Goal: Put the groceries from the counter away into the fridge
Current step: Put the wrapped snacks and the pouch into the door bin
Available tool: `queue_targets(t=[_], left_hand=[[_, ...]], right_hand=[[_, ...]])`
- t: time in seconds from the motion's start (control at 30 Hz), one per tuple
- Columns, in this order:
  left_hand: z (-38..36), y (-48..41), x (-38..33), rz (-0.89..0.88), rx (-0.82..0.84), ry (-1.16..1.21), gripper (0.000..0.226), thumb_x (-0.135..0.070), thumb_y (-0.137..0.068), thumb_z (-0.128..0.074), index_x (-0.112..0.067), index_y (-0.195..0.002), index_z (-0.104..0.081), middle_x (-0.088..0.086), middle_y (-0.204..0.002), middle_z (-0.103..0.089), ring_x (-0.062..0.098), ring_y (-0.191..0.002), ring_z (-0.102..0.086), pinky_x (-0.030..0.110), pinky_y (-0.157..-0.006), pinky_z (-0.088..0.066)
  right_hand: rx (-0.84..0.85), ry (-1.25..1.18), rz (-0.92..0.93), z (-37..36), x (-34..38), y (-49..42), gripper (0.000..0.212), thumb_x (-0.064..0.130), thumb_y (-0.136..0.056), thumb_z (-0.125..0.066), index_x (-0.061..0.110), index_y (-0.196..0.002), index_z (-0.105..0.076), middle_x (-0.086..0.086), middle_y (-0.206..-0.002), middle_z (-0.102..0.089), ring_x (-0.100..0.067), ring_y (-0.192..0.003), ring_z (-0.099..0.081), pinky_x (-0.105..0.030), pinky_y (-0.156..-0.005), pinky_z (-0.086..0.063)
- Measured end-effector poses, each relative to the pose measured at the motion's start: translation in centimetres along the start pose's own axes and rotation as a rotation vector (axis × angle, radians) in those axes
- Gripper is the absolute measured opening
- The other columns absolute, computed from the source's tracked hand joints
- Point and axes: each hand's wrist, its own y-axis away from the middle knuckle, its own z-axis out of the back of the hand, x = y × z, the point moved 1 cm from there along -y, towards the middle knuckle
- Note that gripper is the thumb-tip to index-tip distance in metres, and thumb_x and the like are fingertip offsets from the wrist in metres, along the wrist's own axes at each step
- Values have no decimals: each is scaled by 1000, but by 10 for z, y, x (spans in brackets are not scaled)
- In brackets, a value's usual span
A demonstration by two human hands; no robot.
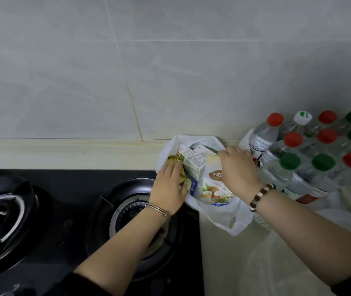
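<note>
Counter [219,265], stove [63,210] left, bottles [298,167] right, left hand [168,189] holds packet [173,159], right hand [236,167] grips bag [223,218]

Print on carton [193,165] and pouch [213,189] is too blurred to read.

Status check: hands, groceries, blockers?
Left hand grips green packet at left edge of white bag. Right hand pinches its far rim. Cartons inside. Water bottles crowd right side.

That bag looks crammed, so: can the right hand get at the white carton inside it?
Probably yes: the bag gapes open, the white carton shows uncovered, and the right hand is at the rim. The left hand holds a green packet beside it.
</note>
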Motion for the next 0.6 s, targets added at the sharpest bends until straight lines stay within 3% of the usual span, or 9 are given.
queue_targets(t=[0.1,0.23,0.4,0.6], left_hand=[[-3,-12,2,13,-27,-128,62,-39,-77,-39,3,-120,-55,17,-116,-62,37,-107,-58,38,-96,-42],[-11,-32,4,233,170,-273,58,-48,-90,-47,-7,-131,-40,9,-131,-50,28,-120,-46,38,-101,-33],[-26,-49,-1,465,222,-212,65,-53,-87,-52,-8,-130,-36,9,-130,-51,27,-120,-48,39,-95,-38],[-33,-56,1,507,207,-270,55,-40,-84,-60,-15,-126,-35,6,-126,-52,26,-113,-54,38,-88,-38]], right_hand=[[9,-19,36,2,0,7,28,1,-82,-50,14,-105,-57,-3,-110,-53,-22,-103,-49,-31,-83,-36],[-18,-40,54,4,0,14,27,1,-82,-50,15,-105,-55,-2,-108,-53,-22,-99,-50,-29,-74,-32],[-28,-57,74,1,0,25,35,3,-82,-48,17,-115,-51,-1,-112,-53,-21,-104,-49,-30,-82,-35],[-27,-82,151,-4,-1,27,35,3,-78,-54,14,-111,-53,-2,-108,-57,-23,-102,-53,-33,-85,-37]])
